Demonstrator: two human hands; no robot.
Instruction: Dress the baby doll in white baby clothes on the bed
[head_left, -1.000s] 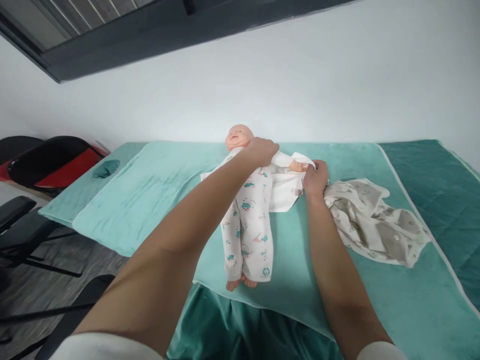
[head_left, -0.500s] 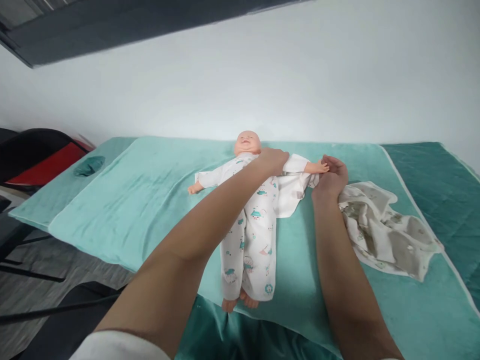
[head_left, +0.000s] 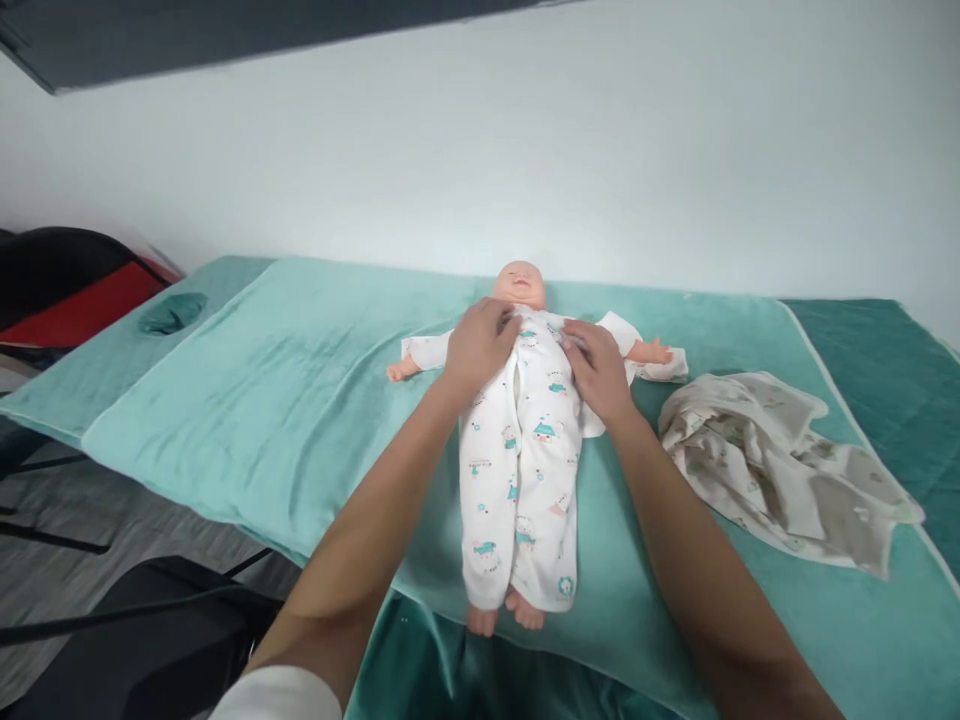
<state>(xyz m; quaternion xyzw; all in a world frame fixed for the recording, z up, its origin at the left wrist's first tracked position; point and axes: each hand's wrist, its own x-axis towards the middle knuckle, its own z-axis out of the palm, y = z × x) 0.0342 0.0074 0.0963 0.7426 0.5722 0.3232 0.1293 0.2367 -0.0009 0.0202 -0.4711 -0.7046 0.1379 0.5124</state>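
We list this as a care-training room. Landmark: padded treatment table (head_left: pixel 300 380), draped in teal towelling, with a face hole (head_left: pixel 172 315) at its left end. On it: a baby doll (head_left: pixel 525 450) in a printed sleepsuit and a spare patterned cloth (head_left: pixel 780 470). Behind it: bare white wall (head_left: pixel 600 150). Left of it: black-and-red chairs (head_left: pixel 67 290).

I worked in soft, even brightness; only faint shadows lay beneath my left hand (head_left: pixel 480 345) and right hand (head_left: pixel 596 372). The wide lens bowed the table's (head_left: pixel 262 400) edges, and nothing looked blurred.

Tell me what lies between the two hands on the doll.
Head view: between the left hand and the right hand lies the printed sleepsuit over the chest of the doll; both hands touch it.
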